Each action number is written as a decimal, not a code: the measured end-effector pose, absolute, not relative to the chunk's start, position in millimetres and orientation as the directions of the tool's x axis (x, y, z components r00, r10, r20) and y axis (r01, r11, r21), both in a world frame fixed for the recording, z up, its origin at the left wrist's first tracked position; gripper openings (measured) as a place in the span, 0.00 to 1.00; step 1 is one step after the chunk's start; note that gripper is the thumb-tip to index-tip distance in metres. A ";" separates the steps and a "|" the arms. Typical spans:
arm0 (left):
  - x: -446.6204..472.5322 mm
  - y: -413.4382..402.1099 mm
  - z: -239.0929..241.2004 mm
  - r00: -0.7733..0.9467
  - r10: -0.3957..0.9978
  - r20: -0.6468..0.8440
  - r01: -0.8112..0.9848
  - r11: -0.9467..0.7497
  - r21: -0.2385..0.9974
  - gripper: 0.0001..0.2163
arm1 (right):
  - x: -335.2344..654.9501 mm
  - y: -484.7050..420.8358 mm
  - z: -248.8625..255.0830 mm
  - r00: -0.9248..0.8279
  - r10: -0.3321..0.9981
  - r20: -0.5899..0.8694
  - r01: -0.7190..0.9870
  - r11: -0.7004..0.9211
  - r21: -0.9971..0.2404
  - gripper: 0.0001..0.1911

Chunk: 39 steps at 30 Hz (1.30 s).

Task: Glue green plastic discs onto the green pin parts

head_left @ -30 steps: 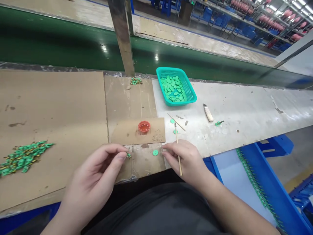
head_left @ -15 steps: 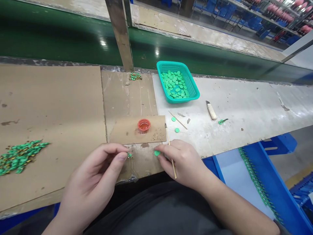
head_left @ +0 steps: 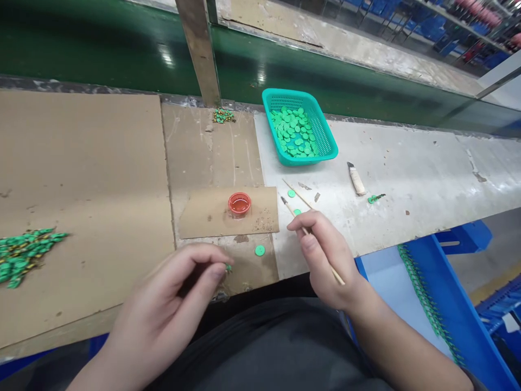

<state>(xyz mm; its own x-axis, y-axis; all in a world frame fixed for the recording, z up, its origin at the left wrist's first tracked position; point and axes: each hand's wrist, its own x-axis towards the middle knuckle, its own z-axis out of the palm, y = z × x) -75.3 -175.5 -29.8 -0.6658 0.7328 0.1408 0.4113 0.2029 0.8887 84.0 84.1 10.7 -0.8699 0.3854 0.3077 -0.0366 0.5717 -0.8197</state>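
Observation:
My left hand (head_left: pixel 166 298) pinches a small green part (head_left: pixel 228 267) between thumb and fingers, just above the cardboard. My right hand (head_left: pixel 325 255) grips a thin wooden stick (head_left: pixel 299 222) with a dark tip, which points forward over the bench. Close to its fingers lie two green discs (head_left: pixel 291 193) on the bare bench. Another green disc (head_left: pixel 259 250) lies on the cardboard between my hands, touching neither. A small red cup (head_left: pixel 239 203) holding reddish liquid stands on a cardboard sheet (head_left: pixel 203 217) ahead of them.
A teal plastic basket (head_left: pixel 299 127) full of green discs stands at the back. Green parts lie heaped on the left cardboard (head_left: pixel 24 255) and in a small pile (head_left: pixel 223 115). A utility knife (head_left: pixel 356 180) lies to the right. A blue tray (head_left: pixel 423 304) holds a row of green parts.
My right hand has lifted away from the green disc on the cardboard and moved forward, tilting the stick. The disc stays on the cardboard. My left hand keeps its pinch.

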 end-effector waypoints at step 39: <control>-64.6 -147.7 -15.2 -0.232 0.884 0.406 0.857 -0.012 0.516 0.11 | -26.3 105.7 13.8 -0.738 0.059 0.673 -0.364 0.804 -0.470 0.18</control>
